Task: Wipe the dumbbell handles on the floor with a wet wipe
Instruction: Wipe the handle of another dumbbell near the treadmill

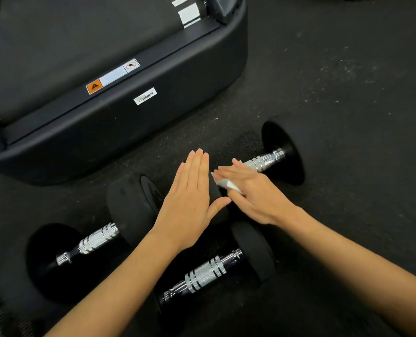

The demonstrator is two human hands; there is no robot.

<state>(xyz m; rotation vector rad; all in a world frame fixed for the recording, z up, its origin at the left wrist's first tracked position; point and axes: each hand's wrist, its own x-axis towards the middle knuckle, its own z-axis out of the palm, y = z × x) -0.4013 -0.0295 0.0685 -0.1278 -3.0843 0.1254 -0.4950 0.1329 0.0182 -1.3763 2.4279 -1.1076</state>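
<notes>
Three black dumbbells with knurled chrome handles lie on the dark rubber floor. On the far right dumbbell (267,161), my right hand (253,193) presses a white wet wipe (226,184) against the inner end of the handle. My left hand (192,190) lies flat, fingers straight, on that dumbbell's near black weight head, thumb touching its side. The left dumbbell (97,239) and the near dumbbell (204,273) lie untouched below my forearms.
The black rear end of a treadmill (119,113) with warning stickers fills the upper left, close behind the dumbbells. Speckled rubber floor (347,93) stretches to the right and far side.
</notes>
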